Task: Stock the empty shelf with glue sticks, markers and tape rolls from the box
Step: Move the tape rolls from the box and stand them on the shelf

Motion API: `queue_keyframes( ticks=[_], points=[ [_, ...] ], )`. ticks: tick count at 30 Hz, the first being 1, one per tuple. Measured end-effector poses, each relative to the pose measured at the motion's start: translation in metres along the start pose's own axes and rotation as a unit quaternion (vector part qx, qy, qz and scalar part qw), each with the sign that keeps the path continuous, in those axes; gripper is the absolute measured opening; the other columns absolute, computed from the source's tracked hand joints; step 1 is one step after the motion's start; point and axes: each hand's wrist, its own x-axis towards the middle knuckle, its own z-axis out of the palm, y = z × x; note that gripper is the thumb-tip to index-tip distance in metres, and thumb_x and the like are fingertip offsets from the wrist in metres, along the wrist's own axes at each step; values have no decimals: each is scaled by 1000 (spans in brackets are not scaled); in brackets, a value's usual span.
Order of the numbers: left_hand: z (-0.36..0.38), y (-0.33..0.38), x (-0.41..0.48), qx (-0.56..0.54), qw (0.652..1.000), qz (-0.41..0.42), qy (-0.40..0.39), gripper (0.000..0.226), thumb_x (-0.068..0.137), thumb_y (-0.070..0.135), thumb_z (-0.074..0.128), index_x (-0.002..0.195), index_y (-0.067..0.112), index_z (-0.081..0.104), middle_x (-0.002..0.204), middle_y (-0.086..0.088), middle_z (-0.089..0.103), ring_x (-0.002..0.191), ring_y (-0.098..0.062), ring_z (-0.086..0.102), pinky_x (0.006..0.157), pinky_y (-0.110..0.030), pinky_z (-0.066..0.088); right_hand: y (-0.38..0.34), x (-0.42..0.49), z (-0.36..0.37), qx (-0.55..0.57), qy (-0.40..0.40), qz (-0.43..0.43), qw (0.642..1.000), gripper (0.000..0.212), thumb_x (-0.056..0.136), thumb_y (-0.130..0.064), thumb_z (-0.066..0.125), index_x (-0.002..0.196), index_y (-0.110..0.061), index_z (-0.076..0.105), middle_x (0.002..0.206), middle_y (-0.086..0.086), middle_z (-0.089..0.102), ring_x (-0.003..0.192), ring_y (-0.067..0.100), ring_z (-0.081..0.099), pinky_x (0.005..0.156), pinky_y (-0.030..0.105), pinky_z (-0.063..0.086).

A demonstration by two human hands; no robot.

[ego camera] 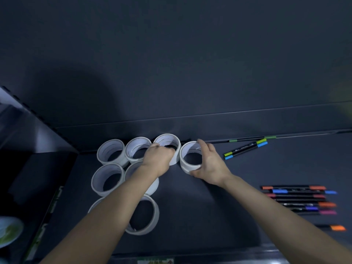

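While my left hand [158, 155] hooks its fingers over the near rim of the third roll [168, 137], curled into the core, my right hand [209, 164] wraps the fourth roll [185, 167], thumb on the near wall and fingers round the far side. Both rolls stand on end on the shelf [228, 216], in the back row by the rear ledge, just beside each other with a narrow gap.

I judge the left grip is there to pin the third roll so it isn't shoved out of line as the fourth is snugged against it. The other rolls [111, 149] sit to the left, all on end and packed in rows. Stood that way they cannot roll off, and the block leaves the right of the shelf for other stock.

Markers [297, 199] lie there in a flat row near the front, well apart from the tape. Two loose markers [245, 149] lie near the back, close to my right fingers. I see no glue sticks, and the box is out of view.

Next, I think, I slide the fourth roll left until it touches.
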Motion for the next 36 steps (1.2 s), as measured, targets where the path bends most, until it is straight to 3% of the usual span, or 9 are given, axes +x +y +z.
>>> queue_keyframes(
  ticks=[3,6,10,15,22,25,28,32,36],
  points=[
    [0,1,-1,-17,1000,-4,-22,25,83,-1,50,105,11,51,101,-9,67,115,-31,50,80,-28,34,-1,-9,5,18,-12,5,1000,111,69,-25,82,152,-21,9,144,0,27,124,16,45,96,22,42],
    [-1,-4,-11,-97,995,11,-3,39,84,17,65,117,11,45,114,-9,60,122,-27,41,91,-34,41,-3,-15,11,49,-18,16,999,116,68,-22,83,152,-22,3,145,1,26,128,16,41,98,20,38],
    [0,-19,-45,-255,962,-9,99,49,88,24,62,132,13,41,132,-3,50,117,-20,50,93,-30,42,-8,-22,21,78,-39,22,996,121,67,-26,85,152,-25,-2,145,0,24,130,14,38,101,22,37],
    [15,-57,-88,-307,924,-104,203,53,81,14,71,128,3,49,131,-10,51,120,-25,49,97,-25,35,-15,-33,38,99,-44,21,994,120,70,-26,83,152,-20,-4,153,2,21,139,14,28,104,19,28],
    [33,-96,-126,-397,880,-242,97,92,72,43,77,144,13,30,148,-10,30,139,-23,24,113,-41,29,-32,-37,54,127,-31,25,991,117,64,-31,86,151,-14,10,151,-3,30,138,13,33,105,19,29],
    [42,-104,-130,-440,843,-297,86,94,62,53,77,137,11,38,139,-11,45,131,-28,39,104,-45,40,-33,-34,61,130,-10,29,991,108,54,-38,87,142,-20,28,135,-9,50,124,10,49,101,27,42],
    [44,-104,-131,-479,812,-322,85,89,67,39,82,137,5,38,138,-11,47,129,-28,43,100,-38,40,-33,-34,63,141,5,29,990,91,57,-28,88,133,-23,37,119,-13,58,111,8,56,91,22,44],
    [48,-107,-134,-533,780,-323,60,117,59,45,85,149,10,19,151,-8,34,137,-25,34,110,-40,34,-32,-36,67,146,8,36,989,96,55,-31,88,135,-23,35,124,-9,57,113,9,55,96,27,46],
    [54,-114,-138,-560,755,-337,37,124,37,61,80,141,15,31,136,-1,51,124,-21,50,103,-44,44,-33,-36,76,128,20,42,991,105,56,-23,85,142,-23,24,136,0,48,119,16,52,101,35,45]
  ],
)
